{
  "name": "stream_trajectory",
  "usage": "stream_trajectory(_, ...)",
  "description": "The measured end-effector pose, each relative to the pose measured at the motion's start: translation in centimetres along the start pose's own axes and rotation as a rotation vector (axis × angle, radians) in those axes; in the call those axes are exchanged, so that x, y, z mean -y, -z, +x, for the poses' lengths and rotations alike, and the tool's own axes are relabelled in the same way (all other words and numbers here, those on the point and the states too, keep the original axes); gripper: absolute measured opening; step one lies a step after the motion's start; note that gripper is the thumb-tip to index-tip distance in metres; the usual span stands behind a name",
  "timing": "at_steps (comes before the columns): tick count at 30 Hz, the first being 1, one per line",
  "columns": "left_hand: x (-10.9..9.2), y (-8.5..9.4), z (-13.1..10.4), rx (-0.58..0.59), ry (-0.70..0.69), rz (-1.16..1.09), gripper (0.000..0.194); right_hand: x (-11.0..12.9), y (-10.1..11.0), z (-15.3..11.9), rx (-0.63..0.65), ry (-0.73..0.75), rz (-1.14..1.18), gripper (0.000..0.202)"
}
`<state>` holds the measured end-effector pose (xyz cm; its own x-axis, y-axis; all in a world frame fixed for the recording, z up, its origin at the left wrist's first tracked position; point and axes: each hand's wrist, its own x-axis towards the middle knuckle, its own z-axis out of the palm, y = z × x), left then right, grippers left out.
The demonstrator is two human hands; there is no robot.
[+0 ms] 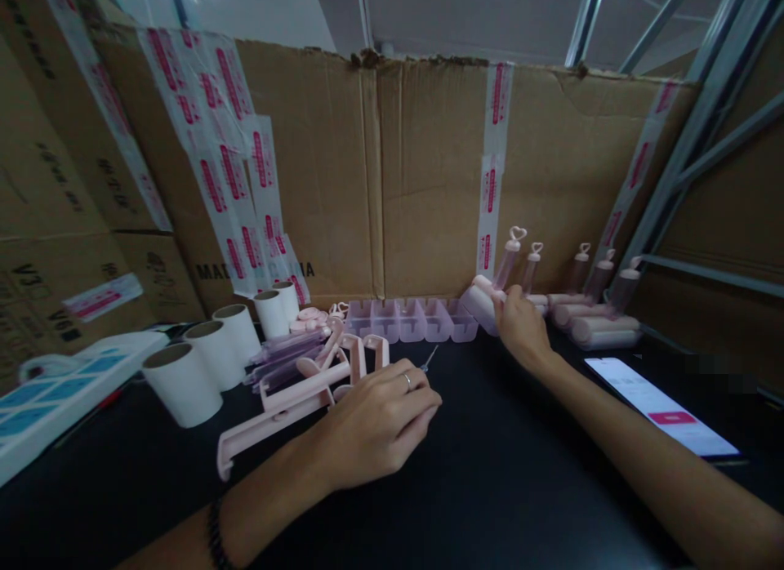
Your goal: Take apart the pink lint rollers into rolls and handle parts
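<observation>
My right hand (523, 329) is closed around a pink and white lint roller (483, 302) at the back of the black table. The roller has a see-through purple handle with a heart-shaped ring, pointing upward. Nearer to me, my left hand (385, 415) is closed, its fingers curled in. A thin metal-tipped tool (430, 358) sticks out beyond those fingers; its grip end is hidden. Pink plastic roller frames (306, 388) lie just left of that hand. Between the hands, further back, sits a translucent purple compartment tray (401, 331).
More assembled lint rollers (606, 331) stand at the right, with a lit phone (665, 407) in front of them. White paper rolls (184, 382) and purple plastic handles (285, 358) are at left, beside a white power strip (79, 382). A taped cardboard wall (429, 178) closes the back.
</observation>
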<state>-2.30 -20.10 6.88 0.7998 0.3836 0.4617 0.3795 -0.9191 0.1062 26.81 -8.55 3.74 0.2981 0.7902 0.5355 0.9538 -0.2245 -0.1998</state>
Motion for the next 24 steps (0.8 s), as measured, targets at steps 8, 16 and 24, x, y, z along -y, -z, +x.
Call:
stream_trajectory(8,0.0,-0.1,0.0,-0.019,0.001,0.011,0.024,-0.3,-0.2,-0.2,-0.020,0.015,-0.004,0.028)
stream_trajectory(16,0.0,-0.1,0.0,-0.034,-0.008,0.007,0.023,-0.5,-0.3,0.2,-0.010,-0.011,0.042,0.027)
stream_trajectory(24,0.0,0.0,0.0,-0.019,-0.003,0.013,0.025,-0.4,0.6,0.1,-0.057,-0.017,0.176,0.026)
